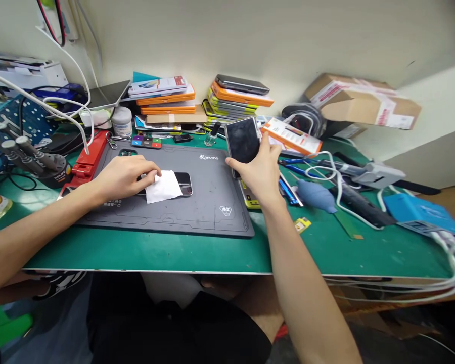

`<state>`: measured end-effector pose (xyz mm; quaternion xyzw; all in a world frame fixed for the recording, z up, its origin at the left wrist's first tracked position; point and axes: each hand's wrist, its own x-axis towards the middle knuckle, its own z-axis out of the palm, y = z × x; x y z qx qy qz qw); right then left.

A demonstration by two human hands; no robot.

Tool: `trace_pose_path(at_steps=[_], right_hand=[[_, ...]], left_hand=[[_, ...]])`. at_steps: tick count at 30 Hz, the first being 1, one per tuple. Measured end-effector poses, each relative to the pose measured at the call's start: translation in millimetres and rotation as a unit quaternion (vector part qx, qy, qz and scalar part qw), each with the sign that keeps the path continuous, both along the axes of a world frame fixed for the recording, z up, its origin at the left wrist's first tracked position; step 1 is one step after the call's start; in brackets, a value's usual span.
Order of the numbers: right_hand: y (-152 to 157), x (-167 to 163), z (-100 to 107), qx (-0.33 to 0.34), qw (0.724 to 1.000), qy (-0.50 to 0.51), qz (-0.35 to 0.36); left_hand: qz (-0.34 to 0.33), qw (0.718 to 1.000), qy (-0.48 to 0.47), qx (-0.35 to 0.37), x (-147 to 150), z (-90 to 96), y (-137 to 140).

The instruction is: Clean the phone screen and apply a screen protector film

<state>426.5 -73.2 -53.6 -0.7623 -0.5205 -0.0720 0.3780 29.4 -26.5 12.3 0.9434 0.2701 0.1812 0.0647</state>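
- The left hand (127, 174) is over the left half of the grey mat (208, 215), fingers curled and the thumb and forefinger at the upper-left corner of a white wipe (164, 187); whether they pinch it or only rest on it, I cannot tell.
- The white wipe lies across a phone (186, 182), which is flat on the grey mat. Its right end shows past the wipe, while its left end is partly hidden under the left hand.
- The right hand (264, 167) pinches a dark-screened device (243, 139) between thumb and fingers, at its lower-left and right edges. The device is tilted up, by the mat's upper-right corner.
- The phone and wipe are between the two hands, close against the left one and well apart from the right.
- Just beyond the right hand is an orange-and-white box (290, 137); a blue air blower (316, 196) rests on the green counter (212, 255) to the right of that forearm.
- Near the mat's far edge are a small glass bottle (211, 136) and a white jar (122, 121), with two stacks of boxes (167, 101) behind.
- A red tool (88, 161) lies along the mat's left edge.
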Motion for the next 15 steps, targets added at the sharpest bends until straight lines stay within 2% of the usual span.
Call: trace_pose_path(at_steps=[6, 11, 15], right_hand=[[-4, 5, 13, -0.061, 0.99, 0.115, 0.049], [-3, -1, 15, -0.032, 0.985, 0.164, 0.047], [-3, -9, 12, -0.001, 0.989, 0.133, 0.062]], left_hand=[[-0.007, 1.0, 0.008, 0.011, 1, 0.8, -1], [-0.013, 1.0, 0.002, 0.021, 1, -1.3, -1], [-0.018, 0.999, 0.001, 0.026, 1, -2.1, -1]])
